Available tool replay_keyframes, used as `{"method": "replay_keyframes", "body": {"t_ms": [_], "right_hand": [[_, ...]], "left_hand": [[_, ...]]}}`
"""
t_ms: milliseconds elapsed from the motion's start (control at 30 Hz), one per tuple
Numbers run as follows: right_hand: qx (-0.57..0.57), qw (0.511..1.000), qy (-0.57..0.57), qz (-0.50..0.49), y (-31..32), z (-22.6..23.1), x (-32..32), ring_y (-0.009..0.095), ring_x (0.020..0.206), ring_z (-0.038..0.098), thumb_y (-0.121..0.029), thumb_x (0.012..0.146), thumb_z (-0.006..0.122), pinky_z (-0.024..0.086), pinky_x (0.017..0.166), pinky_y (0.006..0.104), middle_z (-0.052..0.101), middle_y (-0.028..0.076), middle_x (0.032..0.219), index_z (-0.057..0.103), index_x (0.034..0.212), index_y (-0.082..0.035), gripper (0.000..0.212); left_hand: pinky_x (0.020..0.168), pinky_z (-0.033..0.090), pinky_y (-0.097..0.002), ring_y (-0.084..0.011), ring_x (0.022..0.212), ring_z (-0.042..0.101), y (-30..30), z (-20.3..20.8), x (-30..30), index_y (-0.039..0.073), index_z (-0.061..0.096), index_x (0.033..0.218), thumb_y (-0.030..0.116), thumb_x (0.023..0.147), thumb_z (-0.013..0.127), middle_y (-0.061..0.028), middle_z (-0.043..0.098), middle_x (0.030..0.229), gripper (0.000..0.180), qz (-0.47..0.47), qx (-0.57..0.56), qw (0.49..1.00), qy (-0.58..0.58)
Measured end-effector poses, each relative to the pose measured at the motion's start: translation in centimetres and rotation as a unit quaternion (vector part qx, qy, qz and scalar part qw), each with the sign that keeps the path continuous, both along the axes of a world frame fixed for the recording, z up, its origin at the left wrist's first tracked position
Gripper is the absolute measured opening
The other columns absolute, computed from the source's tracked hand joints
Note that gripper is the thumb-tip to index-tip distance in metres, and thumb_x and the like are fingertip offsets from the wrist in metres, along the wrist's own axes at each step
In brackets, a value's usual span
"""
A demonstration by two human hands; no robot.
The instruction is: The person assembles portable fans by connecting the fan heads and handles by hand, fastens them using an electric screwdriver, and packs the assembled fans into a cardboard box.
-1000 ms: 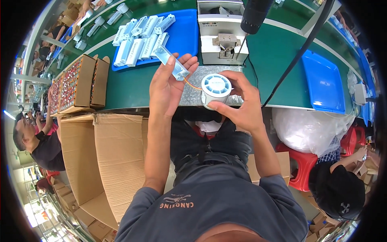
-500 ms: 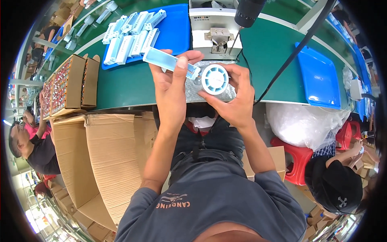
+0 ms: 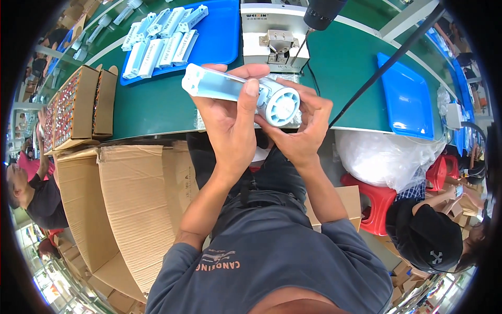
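Green workbench (image 3: 157,112) spanned the upper scene, a blue tray (image 3: 222,47) of white casings (image 3: 170,49) at eleven o'clock. Toward twelve o'clock, the left hand (image 3: 230,128) pinched a pale-blue handle (image 3: 217,85) under its thumb; the right hand (image 3: 306,128) curled around a fan head (image 3: 283,107), seemingly to steady both where they met. Palms hid their undersides; whether they were fastened was unclear.

L hand (image 3: 230,123) pt. hidden behind handle (image 3: 217,85), machine (image 3: 255,52) top cut off, blk. tool (image 3: 321,14) ditto
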State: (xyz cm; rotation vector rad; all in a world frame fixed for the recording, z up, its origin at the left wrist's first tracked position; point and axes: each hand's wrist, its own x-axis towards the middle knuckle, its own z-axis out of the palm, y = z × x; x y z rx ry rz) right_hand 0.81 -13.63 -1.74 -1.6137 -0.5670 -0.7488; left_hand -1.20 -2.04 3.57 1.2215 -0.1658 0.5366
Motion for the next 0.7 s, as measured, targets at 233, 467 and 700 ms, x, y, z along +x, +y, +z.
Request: {"method": "replay_keyframes", "body": {"t_ms": [233,467,700], "right_hand": [[-0.022,0.999,-0.025,-0.03,0.0,-0.6,-0.2,0.036,0.107,0.071,-0.017,0.064,0.099,0.061,0.082,0.0388,0.067,0.024,0.12,0.043,0.117,-0.001,0.079],[-0.007,0.999,0.037,0.026,0.0,-0.7,-0.8,0.033,0.119,0.064,-0.002,0.065,0.096,0.059,0.095,0.0406,0.06,0.031,0.128,0.039,0.121,-0.001,0.08],[0.033,0.999,0.004,0.028,0.9,-2.1,-0.9,0.034,0.12,0.063,-0.004,0.066,0.096,0.057,0.096,0.0414,0.061,0.03,0.129,0.04,0.118,-0.001,0.077]], "left_hand": [[0.091,0.049,-0.0296,-0.0151,0.102,0.062,-0.1,-0.4,-0.3,0.006,0.029,0.131,0.007,0.102,0.062,-0.0213,0.066,0.12,0.044,0.004,0.002,1.0,0.003],[0.098,0.049,-0.0333,-0.0187,0.115,0.06,-0.3,-1.4,-0.5,0.004,0.038,0.136,0.003,0.092,0.074,-0.0233,0.057,0.138,0.057,-0.006,0.087,0.995,-0.037],[0.099,0.05,-0.0335,-0.0205,0.121,0.058,-0.8,-1.9,-1.3,0.0,0.052,0.132,0.001,0.085,0.079,-0.0211,0.052,0.144,0.055,-0.045,0.017,0.997,0.056]]}}
